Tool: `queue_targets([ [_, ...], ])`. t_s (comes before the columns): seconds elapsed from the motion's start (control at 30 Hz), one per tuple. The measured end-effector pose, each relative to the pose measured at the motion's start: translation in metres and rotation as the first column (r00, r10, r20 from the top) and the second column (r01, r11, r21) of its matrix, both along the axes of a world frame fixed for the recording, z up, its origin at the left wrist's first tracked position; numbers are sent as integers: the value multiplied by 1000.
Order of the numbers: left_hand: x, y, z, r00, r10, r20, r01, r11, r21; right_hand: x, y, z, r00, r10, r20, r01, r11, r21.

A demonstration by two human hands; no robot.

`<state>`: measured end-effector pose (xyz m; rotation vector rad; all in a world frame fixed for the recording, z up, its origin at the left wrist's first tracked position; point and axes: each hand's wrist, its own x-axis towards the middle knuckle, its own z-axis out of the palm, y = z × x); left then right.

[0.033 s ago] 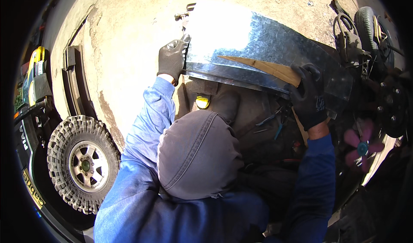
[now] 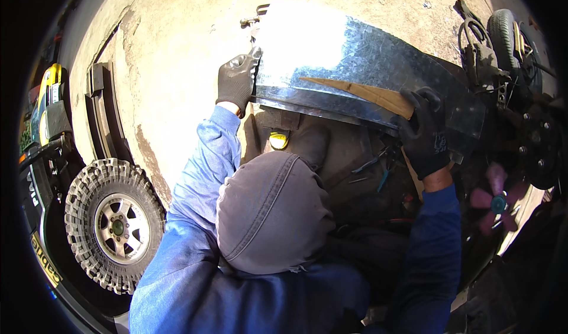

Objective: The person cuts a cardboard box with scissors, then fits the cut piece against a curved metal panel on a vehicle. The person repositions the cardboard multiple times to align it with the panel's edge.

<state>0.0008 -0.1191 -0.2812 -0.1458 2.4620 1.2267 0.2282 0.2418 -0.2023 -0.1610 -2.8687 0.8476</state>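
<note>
A large galvanized metal sheet (image 2: 378, 44) lies in front of me, its left part glaring white in the sun. My left hand (image 2: 236, 80), in a dark glove, is closed on the sheet's left edge with the thumb on top. My right hand (image 2: 424, 133), also gloved, is closed round the wide end of a tapered brown wooden strip (image 2: 361, 91) near the sheet's right part. The strip lies across the sheet, pointing left. Under that hand its fingertips are partly hidden. A metal clamp (image 2: 251, 22) sits at the sheet's far left corner.
A wheel with a knobby tyre (image 2: 115, 226) stands at left beside a dark vehicle. Pliers (image 2: 384, 171) lie in shadow below the sheet, near a yellow tape measure (image 2: 279, 139). At right are a pink fan (image 2: 496, 199), dark machine parts and a small tyre (image 2: 503, 38).
The pink fan's blades have turned to a different angle. My hands, the sheet and the wooden strip stay in place.
</note>
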Motion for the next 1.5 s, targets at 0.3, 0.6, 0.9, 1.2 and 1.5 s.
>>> queue_targets([
  [0.3,-6,-6,-26,896,-98,-433,162,980,115,-5,-2,-5,1000,-13,-10,13,1000,0],
  [0.6,-6,0,-15,926,-65,-371,109,989,98,-8,2,0,992,-23,121,15,998,67],
  [0.9,1,16,10,936,-59,-347,90,993,75,-15,8,1,980,8,198,-25,996,86],
  [1.2,-4,19,25,993,-49,-104,33,988,-151,-19,8,7,952,-43,304,39,999,20],
  [1.5,-3,35,-2,658,-411,-630,187,901,-392,-24,11,-1,976,-11,217,33,995,-95],
])
